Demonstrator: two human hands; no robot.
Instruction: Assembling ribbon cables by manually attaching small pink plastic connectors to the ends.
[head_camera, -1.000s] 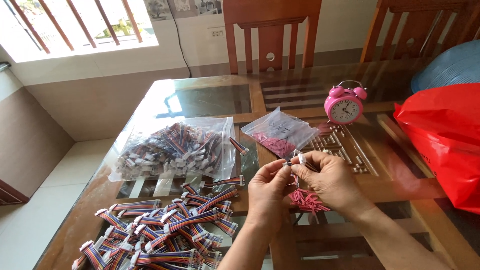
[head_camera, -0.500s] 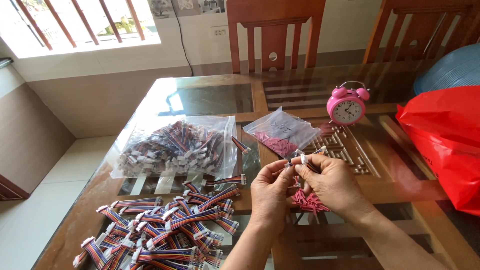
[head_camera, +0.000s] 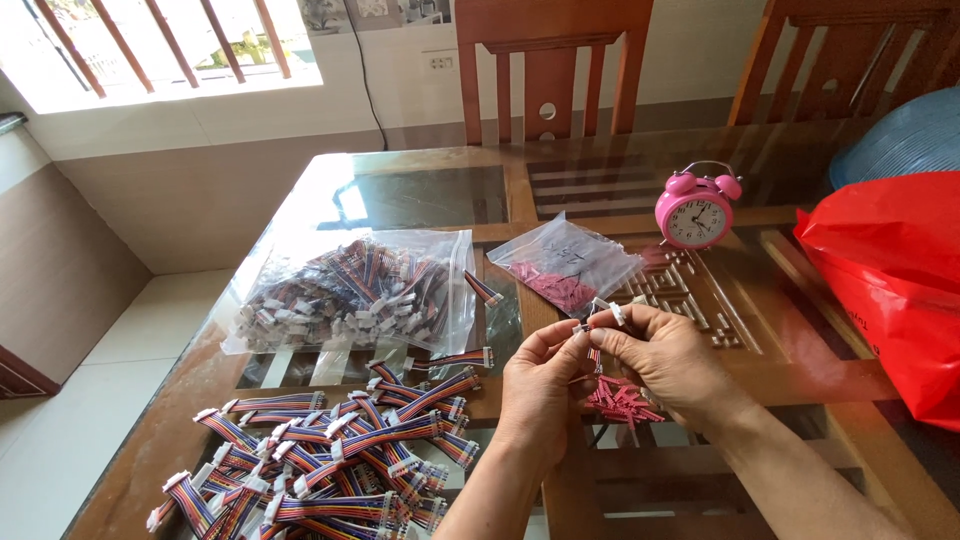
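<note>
Pinching together over the near middle of the tabletop (head_camera: 420, 200), the left hand (head_camera: 540, 385) and the right hand (head_camera: 665, 360) hold one small wire piece (head_camera: 598, 318) between them. The left grip is closed on its lower end with thumb and forefinger. The right grip is closed on its upper end, where a small white connector (head_camera: 618, 313) shows above the fingertips. Just how the thin wires run between the fingers is too small to tell.

Just below and behind the hands lies a loose heap of short pink-red pieces (head_camera: 620, 400), resting on the tabletop. Farther off, near the middle, sits a small clear bag (head_camera: 565, 265) holding more of the same pink-red bits. To the left of it lies a larger clear bag (head_camera: 350, 290) stuffed with multicoloured ribbon cables with white ends. Near and left, a spread pile of loose ribbon cables (head_camera: 330, 460) covers the corner of the tabletop, well apart from the hands.

On the far right stands a pink twin-bell alarm clock (head_camera: 697, 208), upright. A red plastic bag (head_camera: 890, 280) fills the right edge, with a blue-grey bundle (head_camera: 900, 135) behind it. Two wooden chairs (head_camera: 550, 70) stand at the far side of the tabletop.
</note>
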